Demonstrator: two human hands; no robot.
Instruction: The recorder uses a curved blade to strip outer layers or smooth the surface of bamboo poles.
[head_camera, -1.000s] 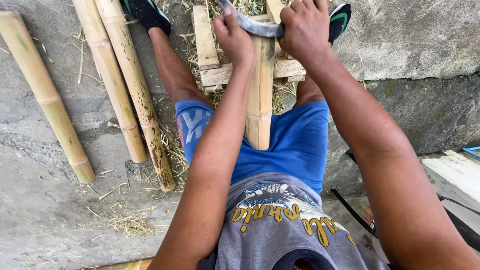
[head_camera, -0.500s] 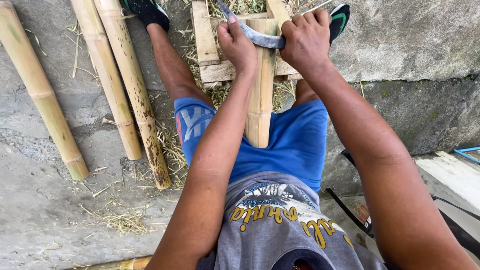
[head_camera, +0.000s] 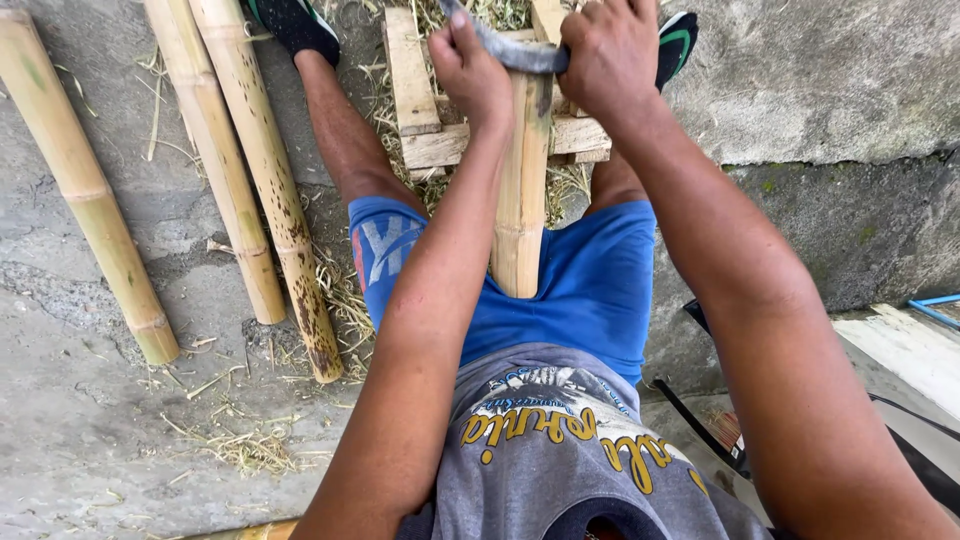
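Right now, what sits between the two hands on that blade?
In the head view, the top of the upright bamboo pole lies between the left hand and right hand, under the curved grey blade that both hands grip.

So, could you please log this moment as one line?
left hand: grips curved blade | right hand: grips blade | blade: across bamboo pole | pole: between thighs

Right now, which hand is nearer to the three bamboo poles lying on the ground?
Left. The left hand grips the blade on the side toward the poles; the right hand grips its far end, beyond the bamboo piece between the legs.
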